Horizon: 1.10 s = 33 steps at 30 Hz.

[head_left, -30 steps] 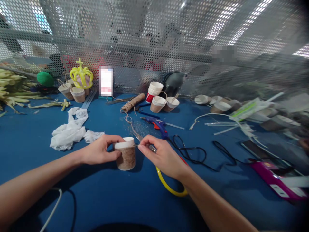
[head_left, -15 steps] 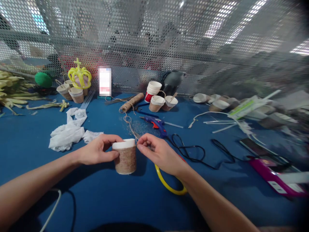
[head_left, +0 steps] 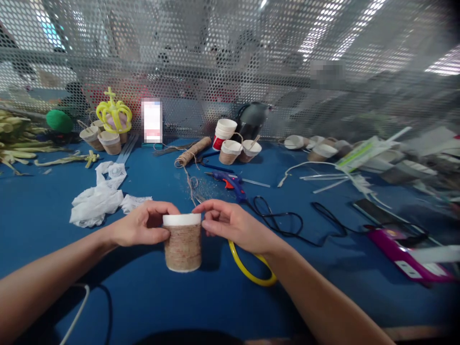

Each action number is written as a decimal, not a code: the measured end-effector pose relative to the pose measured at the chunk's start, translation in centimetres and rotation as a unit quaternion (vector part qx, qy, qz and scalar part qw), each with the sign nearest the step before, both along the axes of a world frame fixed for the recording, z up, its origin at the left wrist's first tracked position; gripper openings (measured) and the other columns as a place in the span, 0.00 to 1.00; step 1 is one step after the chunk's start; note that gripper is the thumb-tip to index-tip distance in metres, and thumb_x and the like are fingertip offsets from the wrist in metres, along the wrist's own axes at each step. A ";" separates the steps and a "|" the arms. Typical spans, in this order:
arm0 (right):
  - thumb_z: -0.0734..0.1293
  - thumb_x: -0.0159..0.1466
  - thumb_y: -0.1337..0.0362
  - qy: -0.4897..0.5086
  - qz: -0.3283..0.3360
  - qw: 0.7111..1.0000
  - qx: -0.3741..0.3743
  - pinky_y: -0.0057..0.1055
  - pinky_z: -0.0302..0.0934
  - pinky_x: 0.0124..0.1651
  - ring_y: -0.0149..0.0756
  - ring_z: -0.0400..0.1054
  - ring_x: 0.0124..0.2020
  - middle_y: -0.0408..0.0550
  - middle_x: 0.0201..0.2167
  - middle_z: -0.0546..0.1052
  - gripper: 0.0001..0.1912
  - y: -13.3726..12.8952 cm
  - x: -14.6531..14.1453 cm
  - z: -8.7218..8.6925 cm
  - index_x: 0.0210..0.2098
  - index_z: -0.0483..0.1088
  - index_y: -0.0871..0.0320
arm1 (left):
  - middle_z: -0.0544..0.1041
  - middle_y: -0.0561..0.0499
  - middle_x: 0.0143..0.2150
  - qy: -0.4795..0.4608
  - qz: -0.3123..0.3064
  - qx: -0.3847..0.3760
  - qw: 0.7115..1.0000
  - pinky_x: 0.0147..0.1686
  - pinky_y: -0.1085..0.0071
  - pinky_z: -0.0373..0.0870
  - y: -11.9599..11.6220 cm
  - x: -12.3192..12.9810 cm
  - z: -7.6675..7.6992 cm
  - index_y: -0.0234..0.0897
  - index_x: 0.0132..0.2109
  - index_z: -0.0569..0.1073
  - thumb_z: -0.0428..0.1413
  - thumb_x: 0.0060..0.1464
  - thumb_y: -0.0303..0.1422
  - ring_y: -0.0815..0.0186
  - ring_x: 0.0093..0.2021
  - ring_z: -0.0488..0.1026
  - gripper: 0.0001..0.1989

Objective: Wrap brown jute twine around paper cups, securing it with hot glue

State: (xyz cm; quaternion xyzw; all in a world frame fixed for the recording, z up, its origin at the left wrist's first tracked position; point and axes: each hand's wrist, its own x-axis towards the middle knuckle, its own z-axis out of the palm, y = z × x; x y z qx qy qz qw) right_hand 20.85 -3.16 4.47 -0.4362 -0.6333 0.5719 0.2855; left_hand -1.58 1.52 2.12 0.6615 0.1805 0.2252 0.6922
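Observation:
A paper cup stands upright in front of me, wrapped in brown twine below its white rim. My left hand is closed on the cup's left side, thumb in front and fingers behind the rim. At the right side of the cup, my right hand has its fingers curled, the index finger reaching behind the rim where the twine comes in. Its fingertips are partly hidden. From there the twine runs back to a twine roll. A blue glue gun lies beyond my right hand.
White lace cloth lies left. Yellow-handled scissors are partly under my right wrist. Wrapped cups, a yellow crown and a phone stand along the mesh partition. Black cable and a purple power strip lie right.
The cup has come slightly nearer to me and tilted so that its opening no longer shows. My right index finger has moved from beside the cup to behind its rim.

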 end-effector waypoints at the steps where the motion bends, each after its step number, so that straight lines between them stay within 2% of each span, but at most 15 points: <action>1: 0.63 0.59 0.62 0.006 0.007 1.000 -0.008 0.25 0.57 0.30 0.26 0.61 0.27 0.39 0.23 0.64 0.12 0.0 0.0 0.0 0.42 0.64 0.60 | 0.70 0.49 0.32 -0.003 -0.003 -0.008 1.000 0.33 0.72 0.64 0.0 0.0 0.0 0.32 0.38 0.69 0.57 0.46 0.37 0.67 0.32 0.66 0.14; 7: 0.64 0.58 0.66 0.039 0.023 0.998 -0.046 0.25 0.58 0.31 0.24 0.62 0.25 0.38 0.23 0.67 0.09 0.2 0.1 0.1 0.38 0.64 0.61 | 0.70 0.48 0.33 -0.007 -0.006 -0.017 1.000 0.35 0.69 0.64 0.0 -0.1 0.0 0.33 0.37 0.69 0.58 0.44 0.39 0.65 0.34 0.67 0.15; 12: 0.63 0.58 0.68 0.050 0.054 0.994 -0.074 0.23 0.55 0.27 0.23 0.63 0.24 0.37 0.22 0.68 0.07 0.3 0.2 0.1 0.37 0.64 0.61 | 0.71 0.47 0.35 -0.006 -0.016 -0.019 1.000 0.36 0.69 0.64 0.0 0.0 0.1 0.32 0.35 0.69 0.58 0.44 0.39 0.64 0.35 0.67 0.15; 21: 0.62 0.59 0.70 0.059 0.084 0.989 -0.106 0.21 0.52 0.24 0.20 0.59 0.19 0.36 0.18 0.67 0.06 0.3 0.2 0.3 0.37 0.64 0.63 | 0.71 0.46 0.36 -0.023 -0.033 -0.054 0.998 0.37 0.68 0.64 0.1 -0.1 -0.2 0.32 0.36 0.70 0.59 0.43 0.38 0.63 0.37 0.67 0.15; 29: 0.63 0.57 0.69 0.107 0.134 0.978 -0.121 0.22 0.51 0.23 0.21 0.59 0.18 0.35 0.17 0.66 0.12 0.4 0.8 0.1 0.42 0.63 0.63 | 0.71 0.47 0.35 -0.025 -0.038 -0.064 0.997 0.37 0.69 0.64 0.0 0.0 -0.1 0.32 0.35 0.70 0.59 0.43 0.36 0.63 0.37 0.67 0.13; 33: 0.62 0.58 0.69 0.090 0.138 0.979 -0.123 0.22 0.50 0.23 0.21 0.58 0.18 0.36 0.17 0.67 0.07 0.5 0.5 0.0 0.37 0.64 0.64 | 0.70 0.47 0.34 -0.011 -0.039 -0.066 0.997 0.36 0.69 0.64 -0.1 0.0 0.0 0.32 0.34 0.70 0.59 0.42 0.37 0.64 0.36 0.67 0.13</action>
